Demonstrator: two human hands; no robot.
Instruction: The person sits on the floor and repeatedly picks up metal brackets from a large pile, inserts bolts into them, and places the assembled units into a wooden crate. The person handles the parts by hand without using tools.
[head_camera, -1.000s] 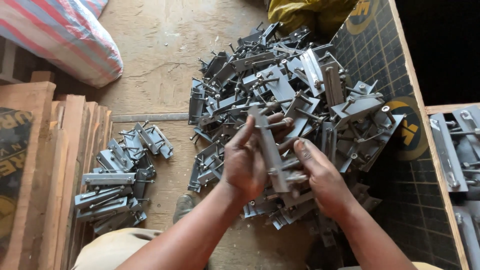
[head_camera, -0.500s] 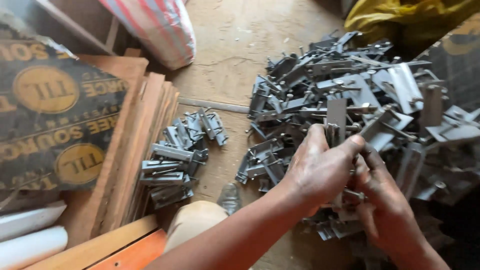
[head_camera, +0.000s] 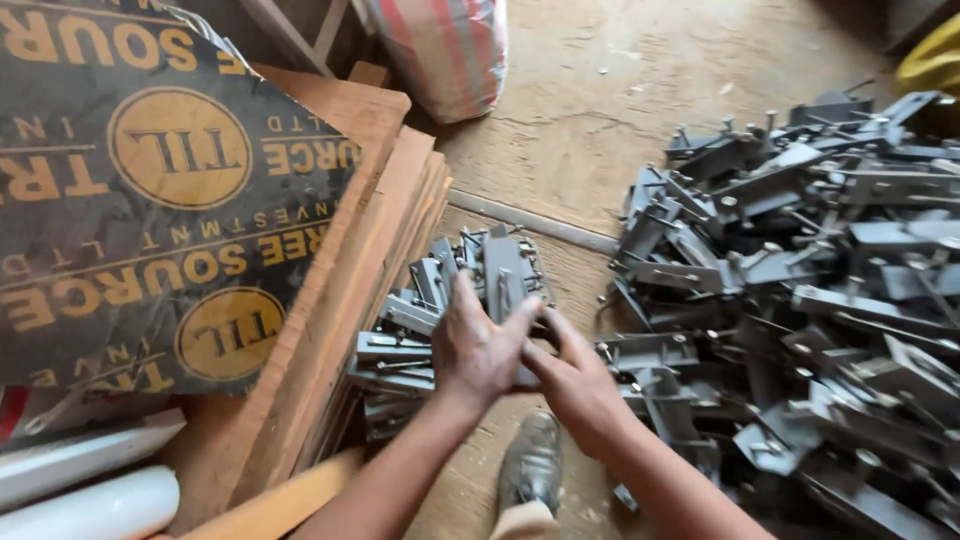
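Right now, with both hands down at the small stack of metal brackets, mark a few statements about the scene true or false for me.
1. Both hands are at the small stack of grey brackets. True.
2. The left hand holds a hammer. False: it grips a grey metal bracket.
3. The big pile of brackets lies right of the hands. True.
4. The wooden planks lie right of the big pile. False: they lie left of the small stack.
5. The right hand rests on the striped sack. False: it is beside the left hand.
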